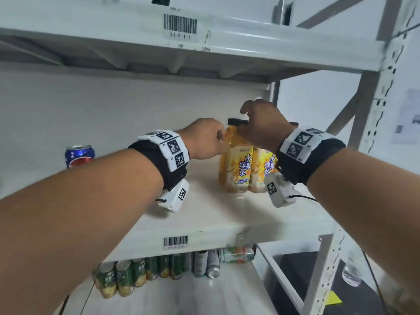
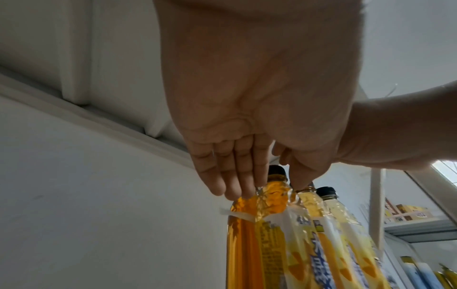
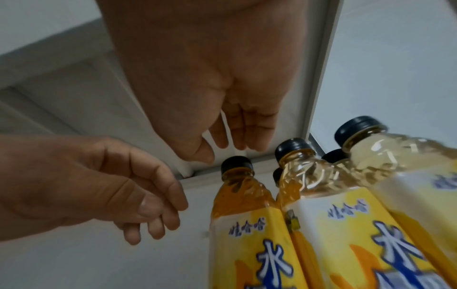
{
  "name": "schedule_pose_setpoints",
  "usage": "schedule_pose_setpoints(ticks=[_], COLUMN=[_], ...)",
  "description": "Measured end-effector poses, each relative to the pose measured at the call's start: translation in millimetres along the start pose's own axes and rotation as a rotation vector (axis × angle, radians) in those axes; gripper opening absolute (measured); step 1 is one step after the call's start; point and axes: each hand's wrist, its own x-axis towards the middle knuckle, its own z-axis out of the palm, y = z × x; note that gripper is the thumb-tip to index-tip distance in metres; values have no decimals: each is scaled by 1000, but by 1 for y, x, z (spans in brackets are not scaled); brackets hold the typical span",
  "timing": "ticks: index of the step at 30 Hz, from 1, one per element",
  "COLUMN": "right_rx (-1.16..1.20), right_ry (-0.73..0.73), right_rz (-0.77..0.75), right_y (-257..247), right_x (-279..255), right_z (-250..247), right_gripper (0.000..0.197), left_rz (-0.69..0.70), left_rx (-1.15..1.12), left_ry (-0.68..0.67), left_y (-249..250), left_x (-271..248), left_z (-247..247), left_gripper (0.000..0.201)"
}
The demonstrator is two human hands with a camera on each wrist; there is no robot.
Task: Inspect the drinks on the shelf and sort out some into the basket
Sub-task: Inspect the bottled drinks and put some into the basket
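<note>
Several yellow-labelled tea bottles with black caps stand bunched on the middle shelf, right of centre. My left hand is at the upper left of the front bottle, its fingers straight beside the neck. The right wrist view shows a small gap between that hand and the bottle. My right hand hovers just above the caps, fingers relaxed and holding nothing. No basket is in view.
A blue cola can stands alone at the shelf's left. The upper shelf hangs close overhead. Green cans line the lower shelf. A perforated upright post bounds the right side, with a clear bottle beyond it.
</note>
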Motion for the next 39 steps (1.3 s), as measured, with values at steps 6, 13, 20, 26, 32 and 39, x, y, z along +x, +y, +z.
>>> schedule_pose_setpoints(ticks=[6, 13, 20, 26, 32, 39], right_rx=[-139, 63, 495, 887, 992, 1024], right_ry=[-113, 36, 203, -87, -208, -217], right_rz=[-78, -118, -70, 232, 188, 223], right_y=[1, -23, -85, -128, -134, -130], right_x=[29, 37, 54, 75, 83, 72], right_z=[20, 36, 72, 124, 159, 160], right_gripper=[31, 27, 31, 53, 38, 52], left_rz=[-37, -41, -113, -169, -214, -166], left_rx=[-37, -102, -169, -279, -334, -491], left_ry=[-4, -78, 78, 116, 159, 52], left_y=[-11, -33, -98, -156, -185, -189], left_x=[30, 27, 3, -10, -11, -21], left_z=[12, 2, -22, -23, -20, -17], left_gripper=[54, 51, 31, 20, 32, 21])
